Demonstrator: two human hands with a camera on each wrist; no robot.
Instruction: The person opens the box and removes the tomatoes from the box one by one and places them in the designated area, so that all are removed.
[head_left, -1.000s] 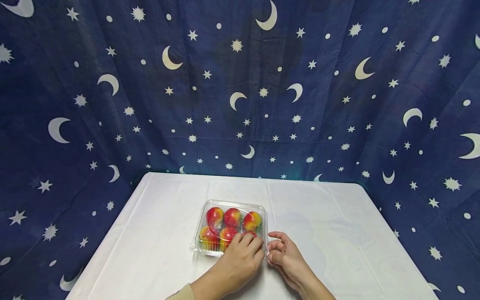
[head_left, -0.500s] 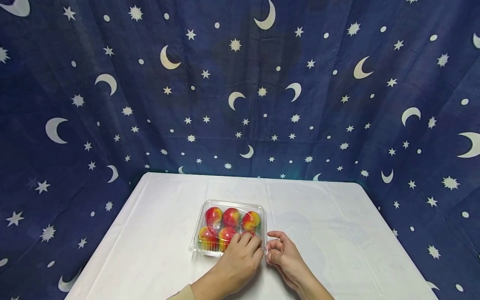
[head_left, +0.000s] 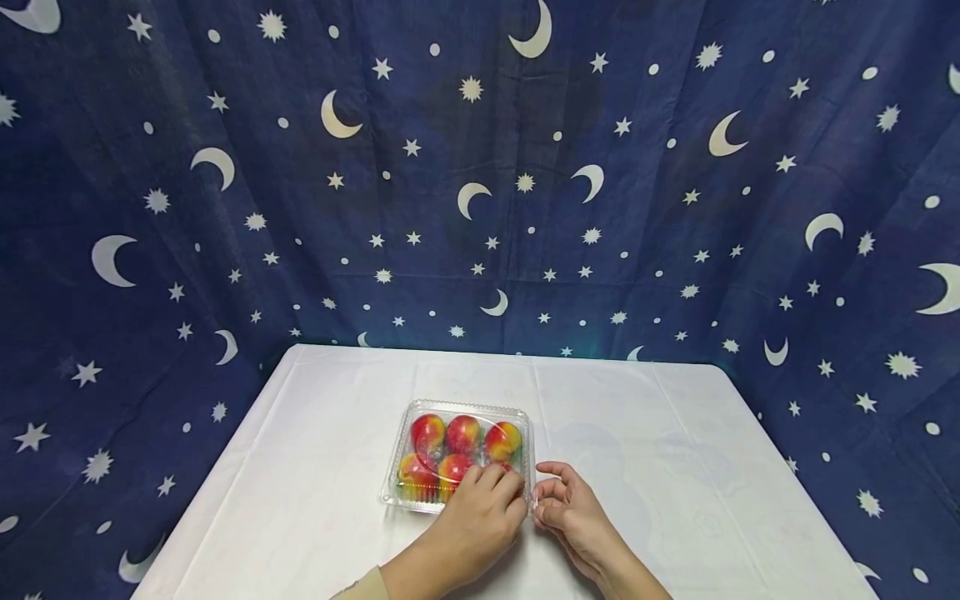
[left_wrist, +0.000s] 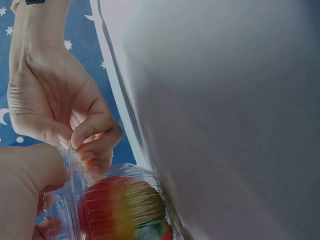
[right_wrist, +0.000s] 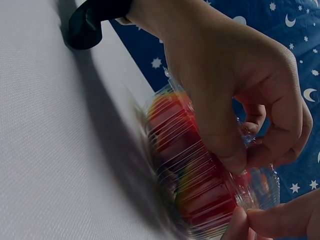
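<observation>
A clear plastic clamshell box (head_left: 468, 407) holds several red and yellow fruits (head_left: 428, 433) that look like mangoes. My left hand (head_left: 480, 525) reaches over the box's near right corner. Its thumb and fingers pinch the lipped edge there, as the right wrist view shows with this left hand (right_wrist: 250, 95) bent over the ribbed side. On the right of that corner, my right hand (head_left: 577, 525) pinches the rim between thumb and index finger, its other fingers loosely bent. In the left wrist view the right hand's fingertips (left_wrist: 75, 142) meet on the thin plastic edge. My left hand covers one fruit in part.
The box stands on a table with a white cloth (head_left: 660, 450), nearer its front than its back. Behind and at both sides hangs a dark blue curtain (head_left: 420, 192) with moons and stars. A black band (right_wrist: 90, 25) shows on the left wrist.
</observation>
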